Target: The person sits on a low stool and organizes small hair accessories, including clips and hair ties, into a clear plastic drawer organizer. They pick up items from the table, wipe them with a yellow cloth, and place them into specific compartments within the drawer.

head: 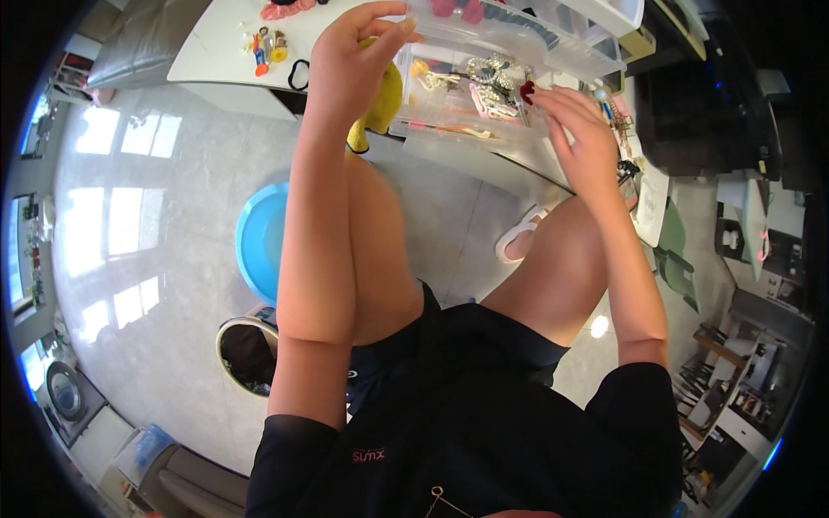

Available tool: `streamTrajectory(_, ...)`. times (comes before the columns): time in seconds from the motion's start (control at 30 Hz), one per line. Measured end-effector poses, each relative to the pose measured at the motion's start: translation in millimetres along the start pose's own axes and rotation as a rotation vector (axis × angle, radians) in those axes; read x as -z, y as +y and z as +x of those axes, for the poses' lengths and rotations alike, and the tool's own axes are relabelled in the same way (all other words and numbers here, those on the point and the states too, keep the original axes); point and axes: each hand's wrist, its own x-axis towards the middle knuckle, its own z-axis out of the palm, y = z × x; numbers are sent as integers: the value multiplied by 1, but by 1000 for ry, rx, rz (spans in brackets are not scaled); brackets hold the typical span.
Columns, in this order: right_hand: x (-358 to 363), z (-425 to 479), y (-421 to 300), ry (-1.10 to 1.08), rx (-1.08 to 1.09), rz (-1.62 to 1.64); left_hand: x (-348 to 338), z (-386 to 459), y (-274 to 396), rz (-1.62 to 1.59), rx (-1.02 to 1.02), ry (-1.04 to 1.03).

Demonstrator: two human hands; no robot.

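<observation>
My right hand (583, 136) has a small dark red hair accessory (528, 92) at its fingertips, over the right side of a clear plastic drawer (447, 126). Inside that drawer lie a pearl-beaded ornament (495, 70), pink and white hair clips (490, 102) and other small pieces. My left hand (363, 55) is raised at the drawer's left, its fingertips bent near the edge of an upper clear drawer (511, 35). Whether they grip anything is hidden. Below the left hand hangs a yellow cloth (386, 97), partly covered by the wrist.
On the white table (214, 55), left, are small colourful trinkets (264, 48), a black hair tie (299, 74) and a pink scrunchie (285, 9). A blue basin (259, 243) and a lined waste bin (243, 356) stand on the floor by my left leg. More accessories (618, 123) lie right.
</observation>
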Motion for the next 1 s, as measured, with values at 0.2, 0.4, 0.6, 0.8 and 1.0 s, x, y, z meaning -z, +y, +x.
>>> streamTrajectory(0.2, -20, 4, -15, -63, -102, -188, -5, -3, 0, 34, -4, 38)
streamTrajectory(0.4, -25, 5, -18, -177, -147, -327, -3, -5, 0, 26, 12, 29)
streamTrajectory(0.6, -32, 4, -31, -146, -203, -428, -4, -1, 2, -45, 16, 27)
streamTrajectory(0.8, -35, 1, -36, -166, -286, -417, -6, -1, -1, 21, -19, 38)
streamTrajectory(1.0, -30, 3, -34, -253, -350, -331, -6, -3, 2, 47, -31, 3)
